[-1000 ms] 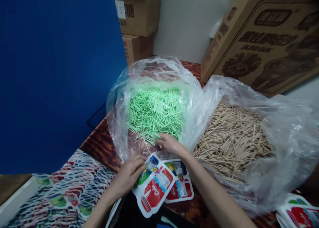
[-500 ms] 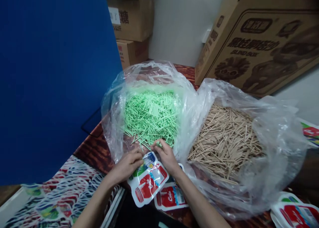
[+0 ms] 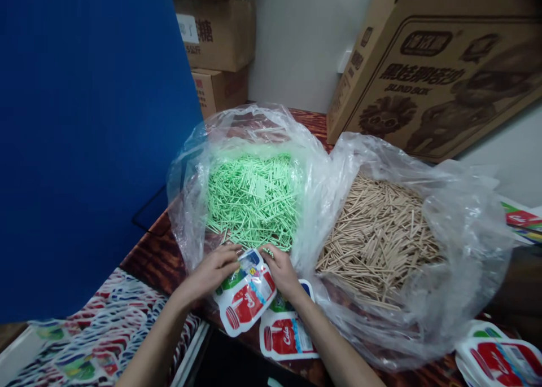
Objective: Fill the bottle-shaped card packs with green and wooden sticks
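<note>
My left hand is closed on the left edge of a shiny, bottle-shaped cola pouch, which lies tilted between my hands. My right hand curls round a small bunch of green sticks, their ends showing at the fingers. Its fingertips are at the pouch's top edge; whether they grip it too I cannot tell. Just beyond both hands, loose green sticks fill a clear plastic bag. More cola pouches lie under my right wrist.
A second clear bag at right holds brown sticks. Several pouches are stacked at lower right. Many more fill a white box at lower left. A blue panel rises on the left; cardboard boxes stand behind, another carton at right.
The pouch has shifted slightly up and left, its top now close against my right fingers. My left hand has moved a little along its edge. The right hand still keeps the green sticks.
</note>
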A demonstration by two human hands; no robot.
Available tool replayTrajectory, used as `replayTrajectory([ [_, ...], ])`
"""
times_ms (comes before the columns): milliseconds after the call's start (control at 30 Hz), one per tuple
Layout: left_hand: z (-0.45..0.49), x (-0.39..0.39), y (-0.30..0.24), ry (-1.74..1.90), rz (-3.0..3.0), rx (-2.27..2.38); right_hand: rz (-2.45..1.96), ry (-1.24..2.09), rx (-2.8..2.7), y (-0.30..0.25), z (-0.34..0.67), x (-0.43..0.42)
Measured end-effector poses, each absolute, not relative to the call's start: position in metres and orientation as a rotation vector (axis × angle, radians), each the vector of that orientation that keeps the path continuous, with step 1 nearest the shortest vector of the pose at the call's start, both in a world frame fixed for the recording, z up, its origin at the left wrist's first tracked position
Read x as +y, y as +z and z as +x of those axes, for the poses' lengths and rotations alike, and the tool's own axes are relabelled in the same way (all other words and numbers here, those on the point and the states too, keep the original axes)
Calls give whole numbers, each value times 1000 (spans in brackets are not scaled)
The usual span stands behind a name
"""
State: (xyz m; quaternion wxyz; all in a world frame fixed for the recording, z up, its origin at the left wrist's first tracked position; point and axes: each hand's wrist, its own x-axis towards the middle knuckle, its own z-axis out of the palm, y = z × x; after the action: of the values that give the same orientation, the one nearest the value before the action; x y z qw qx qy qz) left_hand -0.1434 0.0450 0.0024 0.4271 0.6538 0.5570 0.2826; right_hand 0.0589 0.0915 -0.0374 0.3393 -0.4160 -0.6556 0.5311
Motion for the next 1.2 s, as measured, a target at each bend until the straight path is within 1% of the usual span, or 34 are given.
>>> replayTrajectory([
  [133, -153, 27, 0, 1111, 1093, 1479, -1040, 1437, -1685, -37, 62, 92],
  [233, -156, 19, 1, 1420, 679, 1436, -1004, 1439, -1698, -31, 64, 92],
  [333, -154, 19, 3, 1560, 451, 1349, -994, 1437, -1698, -25, 66, 91],
  [467, -147, 22, 3, 1594, 351, 1280, -984, 1433, -1706, -20, 69, 88],
  [667, -137, 25, 9, 1594, 403, 1251, -980, 1384, -1751, -13, 75, 83],
  [800, -130, 26, 13, 1529, 463, 1211, -996, 1359, -1747, -11, 80, 80],
  [1033, -121, 29, 7, 1551, 618, 1293, -974, 1384, -1725, -9, 87, 76],
  [1200, -125, 24, -6, 1473, 715, 1383, -961, 1399, -1692, -11, 92, 73],
])
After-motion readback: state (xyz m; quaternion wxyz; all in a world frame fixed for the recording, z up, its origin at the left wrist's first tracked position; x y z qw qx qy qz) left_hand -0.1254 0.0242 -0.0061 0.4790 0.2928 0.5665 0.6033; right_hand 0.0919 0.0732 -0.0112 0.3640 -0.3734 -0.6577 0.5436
